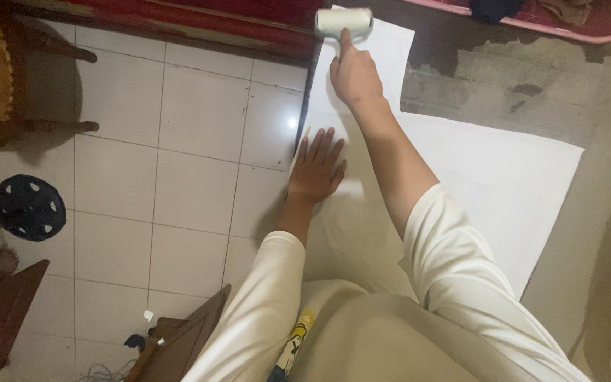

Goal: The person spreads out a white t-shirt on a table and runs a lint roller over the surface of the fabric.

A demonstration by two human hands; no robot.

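Observation:
A white garment or cloth [489,177] lies spread on a worn grey table surface [503,78]. My right hand [351,74] reaches far forward and grips the handle of a white lint roller [344,21], whose drum rests at the far end of the cloth. My left hand [317,166] lies flat with fingers spread on the cloth's left edge, pressing it down. Both arms wear white sleeves.
A white tiled floor [178,155] lies to the left below the table edge. A wooden chair [1,78] stands far left, a black wheel-shaped object [30,206] below it. A pink tray [588,28] with dark items sits at the top right.

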